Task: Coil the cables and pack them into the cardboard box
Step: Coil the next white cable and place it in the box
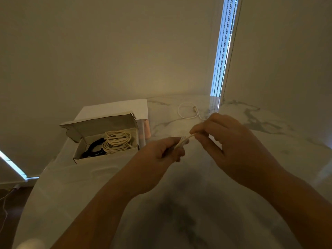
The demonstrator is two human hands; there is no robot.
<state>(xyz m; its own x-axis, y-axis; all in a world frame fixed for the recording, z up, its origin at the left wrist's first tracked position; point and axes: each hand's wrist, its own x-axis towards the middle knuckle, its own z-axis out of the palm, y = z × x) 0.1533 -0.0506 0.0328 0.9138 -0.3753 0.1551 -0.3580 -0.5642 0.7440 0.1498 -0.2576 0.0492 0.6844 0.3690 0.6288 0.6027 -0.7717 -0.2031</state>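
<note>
An open cardboard box (pixel 79 152) sits at the left of the marble table, its lid tipped back. Inside lie a coiled cream cable (pixel 117 141) and a coiled black cable (pixel 95 149). My left hand (pixel 161 153) grips a bundle of folded strands of a white cable (pixel 183 141) above the table's middle. My right hand (pixel 224 139) pinches the same cable just right of the bundle. The cable's loose end trails back to a loop (pixel 186 110) lying on the far part of the table, with a plug at its tip.
The white marble table (pixel 269 126) stands against a beige wall. A white sheet or envelope (pixel 115 106) lies behind the box. A clear wrapper (pixel 143 132) is beside the box's right wall. Bead chains of a blind (pixel 224 51) hang at the back right.
</note>
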